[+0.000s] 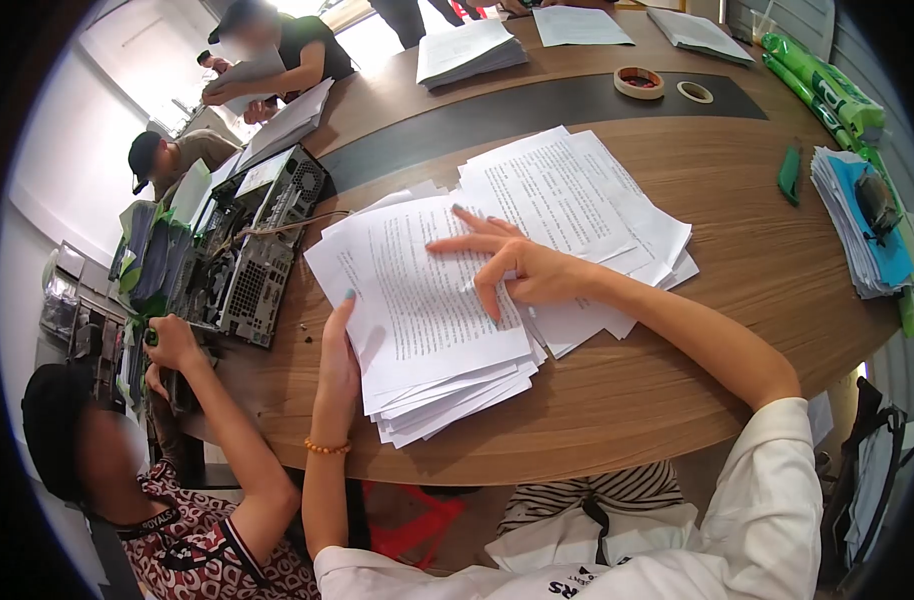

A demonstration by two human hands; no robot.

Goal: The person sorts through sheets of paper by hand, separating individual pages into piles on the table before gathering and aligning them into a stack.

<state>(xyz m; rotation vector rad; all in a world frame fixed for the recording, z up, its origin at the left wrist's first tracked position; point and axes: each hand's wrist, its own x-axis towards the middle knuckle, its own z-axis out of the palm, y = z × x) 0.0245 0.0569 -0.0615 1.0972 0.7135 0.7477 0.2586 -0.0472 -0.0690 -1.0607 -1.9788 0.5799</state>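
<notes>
A thick, uneven stack of printed sheets [417,350] lies in front of me on the wooden table. My left hand [339,355] holds this stack at its left edge, thumb up along the margin and the other fingers hidden beneath. Across the top page rests my right hand [522,268], its fingers spread, with nothing held in it. Beyond and to the right, a second loose pile of printed sheets [577,195] partly lies under my right wrist. Its pages are fanned out, and the two piles touch.
Left of the papers stands an opened computer case [262,270]; a person's hand [175,342] works beside it. Tape rolls [639,84] and a green cutter [789,175] lie farther right. More paper [470,52] sits at the back, with a bundle under a blue sheet [885,245] at right.
</notes>
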